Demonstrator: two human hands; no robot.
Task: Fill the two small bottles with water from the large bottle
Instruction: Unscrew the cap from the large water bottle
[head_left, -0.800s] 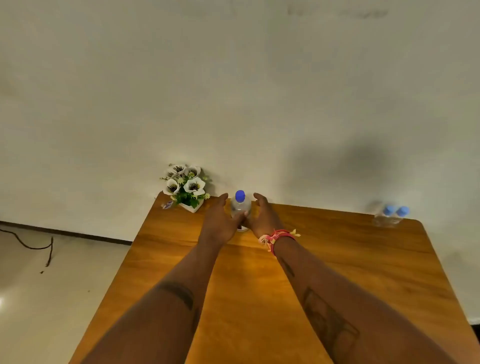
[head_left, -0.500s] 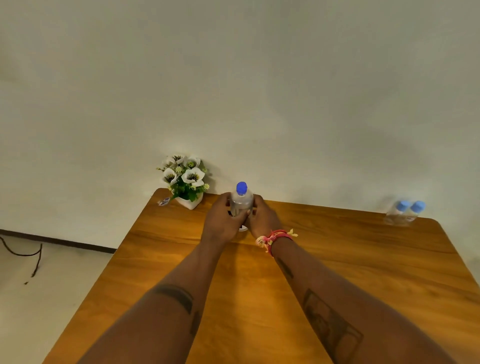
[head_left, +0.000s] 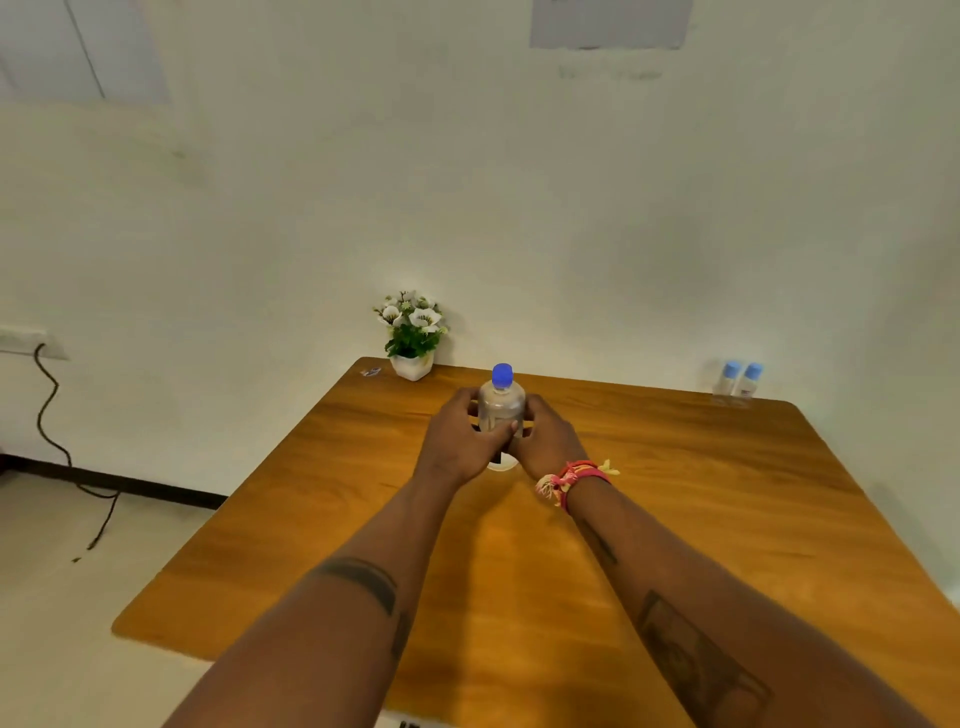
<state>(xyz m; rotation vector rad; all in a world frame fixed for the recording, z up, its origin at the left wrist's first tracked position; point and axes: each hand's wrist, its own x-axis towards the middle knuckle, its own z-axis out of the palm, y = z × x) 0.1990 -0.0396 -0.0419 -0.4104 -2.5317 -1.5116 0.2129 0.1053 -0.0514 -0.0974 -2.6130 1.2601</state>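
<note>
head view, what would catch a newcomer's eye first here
Both hands, left and right, clasp the upright large bottle with its blue cap on, mid-table. Two small bottles stand capped at the far right corner, and a flower pot sits at the far edge by the wall.

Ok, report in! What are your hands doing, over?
Left hand and right hand both clasp the large bottle, blue cap on. Two small bottles capped at the table's far right corner. Nothing between them.
</note>
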